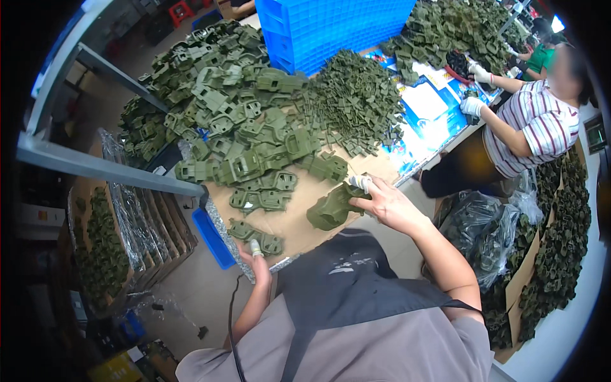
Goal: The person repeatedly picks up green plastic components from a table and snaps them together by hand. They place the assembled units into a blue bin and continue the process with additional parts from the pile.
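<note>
My right hand point(385, 202), with a white wrap on a finger, grips a dark green molded plastic part point(332, 209) above the cardboard at the table's near edge. At the table's left corner my left hand point(256, 254), its thumb wrapped in white, is closed on another green plastic part point(266, 241) shaped like a toy vehicle body. Several similar vehicle bodies point(267, 159) lie in a row just beyond both hands. Farther off is a heap of small green pieces point(356, 95). The fingers under the left part are hidden.
A large heap of green bodies point(210, 83) fills the far left, beside a blue plastic crate point(337, 32). A grey metal frame point(108, 167) crosses the left side. A gloved co-worker point(531, 127) stands at right, near bagged parts point(487, 229). A blue tray point(213, 237) sits below the left corner.
</note>
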`<control>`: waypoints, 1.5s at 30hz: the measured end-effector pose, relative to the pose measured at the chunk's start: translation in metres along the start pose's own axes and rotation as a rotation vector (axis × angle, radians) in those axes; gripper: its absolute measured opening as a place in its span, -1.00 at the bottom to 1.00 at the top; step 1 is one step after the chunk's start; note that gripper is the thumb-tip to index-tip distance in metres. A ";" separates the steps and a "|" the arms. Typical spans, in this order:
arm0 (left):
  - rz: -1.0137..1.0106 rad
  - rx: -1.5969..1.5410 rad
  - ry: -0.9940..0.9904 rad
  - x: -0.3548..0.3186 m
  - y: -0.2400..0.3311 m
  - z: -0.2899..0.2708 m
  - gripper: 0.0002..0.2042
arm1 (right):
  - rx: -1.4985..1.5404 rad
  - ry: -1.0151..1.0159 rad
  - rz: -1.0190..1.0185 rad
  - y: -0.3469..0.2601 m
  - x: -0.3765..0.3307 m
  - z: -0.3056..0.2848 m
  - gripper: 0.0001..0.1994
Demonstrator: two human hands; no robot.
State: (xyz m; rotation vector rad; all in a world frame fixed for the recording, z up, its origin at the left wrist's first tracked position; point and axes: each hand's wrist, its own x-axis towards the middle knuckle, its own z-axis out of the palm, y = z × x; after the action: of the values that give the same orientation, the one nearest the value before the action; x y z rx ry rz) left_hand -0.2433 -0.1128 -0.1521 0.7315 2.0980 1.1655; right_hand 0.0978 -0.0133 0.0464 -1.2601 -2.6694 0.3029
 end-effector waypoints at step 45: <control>-0.176 -0.731 -0.713 -0.039 0.202 0.188 -0.39 | 0.138 0.324 0.331 0.289 0.060 0.148 -0.80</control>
State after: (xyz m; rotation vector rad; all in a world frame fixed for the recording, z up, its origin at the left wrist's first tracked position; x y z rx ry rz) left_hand -0.0453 0.0513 -0.0446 0.4849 1.0198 1.2164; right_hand 0.2385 0.1972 -0.1656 -1.5537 -2.1341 0.2918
